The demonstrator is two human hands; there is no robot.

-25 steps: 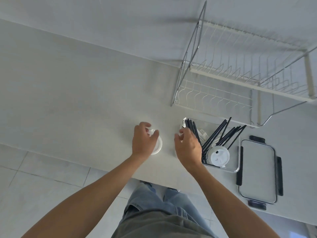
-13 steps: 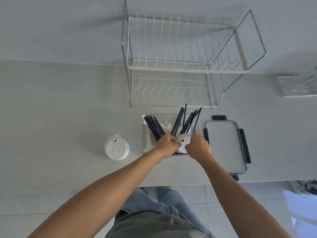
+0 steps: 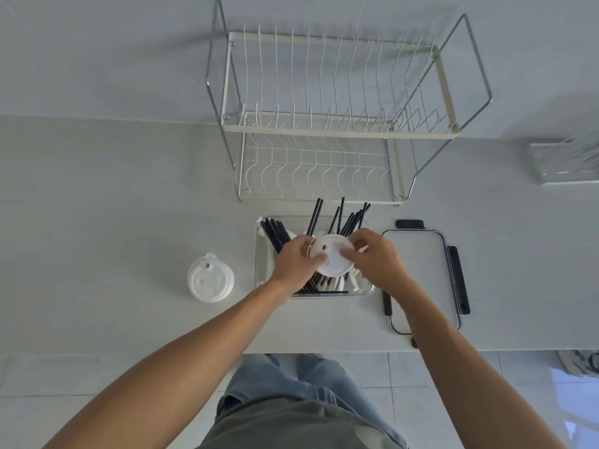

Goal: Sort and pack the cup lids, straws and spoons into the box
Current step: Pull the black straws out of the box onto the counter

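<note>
White lid (image 3: 334, 256) gripped by left hand (image 3: 299, 262) & right hand (image 3: 377, 259) over box (image 3: 261, 254).

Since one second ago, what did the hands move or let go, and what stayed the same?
Both hands left the stack of lids on the counter and went right to the clear box. The left hand and right hand now hold a white lid over it. The black straws, box cover and rack stayed.
</note>
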